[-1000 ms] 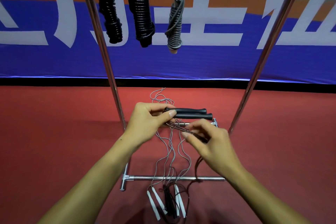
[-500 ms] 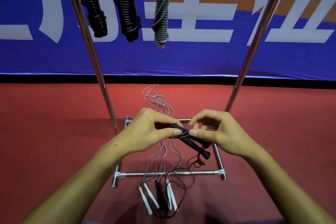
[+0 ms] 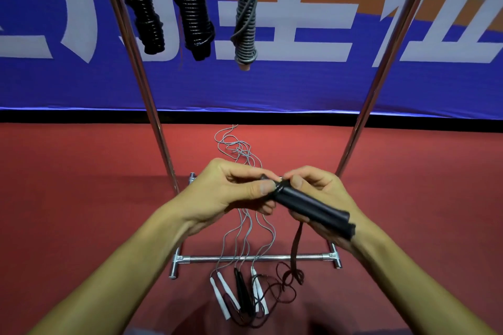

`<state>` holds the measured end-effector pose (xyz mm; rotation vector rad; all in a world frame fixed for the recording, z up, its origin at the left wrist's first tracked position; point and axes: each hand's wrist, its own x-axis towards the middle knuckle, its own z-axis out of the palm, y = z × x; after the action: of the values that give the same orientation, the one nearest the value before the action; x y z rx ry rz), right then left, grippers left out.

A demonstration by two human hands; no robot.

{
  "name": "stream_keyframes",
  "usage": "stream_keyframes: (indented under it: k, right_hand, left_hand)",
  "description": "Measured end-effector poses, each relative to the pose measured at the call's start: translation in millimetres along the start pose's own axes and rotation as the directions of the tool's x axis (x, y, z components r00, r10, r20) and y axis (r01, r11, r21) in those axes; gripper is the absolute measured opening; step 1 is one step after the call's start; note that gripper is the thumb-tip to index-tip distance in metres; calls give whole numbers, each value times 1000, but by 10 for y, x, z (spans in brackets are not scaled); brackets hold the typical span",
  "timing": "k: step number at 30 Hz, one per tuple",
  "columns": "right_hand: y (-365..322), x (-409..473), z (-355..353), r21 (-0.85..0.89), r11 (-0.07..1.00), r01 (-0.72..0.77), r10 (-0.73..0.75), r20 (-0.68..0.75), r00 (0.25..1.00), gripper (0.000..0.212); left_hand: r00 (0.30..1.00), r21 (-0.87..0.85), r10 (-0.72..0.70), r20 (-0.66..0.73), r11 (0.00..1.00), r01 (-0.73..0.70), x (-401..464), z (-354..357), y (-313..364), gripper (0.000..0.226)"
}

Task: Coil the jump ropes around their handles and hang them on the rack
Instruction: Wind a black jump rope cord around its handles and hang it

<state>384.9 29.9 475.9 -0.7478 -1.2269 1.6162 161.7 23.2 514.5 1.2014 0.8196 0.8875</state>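
Two bare hands hold a pair of black cylindrical jump-rope handles (image 3: 313,205) before a chrome rack (image 3: 141,95). The left hand (image 3: 231,193) pinches their top end; the right hand (image 3: 324,198) curls underneath. The thin dark cord (image 3: 295,247) dangles, likely light and floppy; best gripped near the handles.

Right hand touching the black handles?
Touching. Head view shows the right hand curled under the black handles, its fingers pinching their near end beside the left hand.

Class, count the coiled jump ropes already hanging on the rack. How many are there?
3. Two black ones hang at the upper left and a grey one to their right. The top bar is out of frame, so more may hang unseen.
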Motion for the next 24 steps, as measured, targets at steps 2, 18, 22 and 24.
stream_keyframes:
  k: [2,18,22,24]
  right_hand:
    - [90,19,87,40,998,38,-35,-57,998,29]
    - [227,3,461,297,955,-28,133,-341,931,27]
    - [188,-10,450,286,957,-38,127,-300,945,24]
    - [174,-22,473,294,955,-30,122,-300,946,23]
  left_hand:
    - [994,-100,-27,-102,995,17,26,4,-7,24]
    - [962,145,116,-246,986,-81,96,32,-115,22]
    - [980,87,13,-198,996,4,63,0,-40,33]
    - [985,74,-16,-174,997,30,53,6,-42,33]
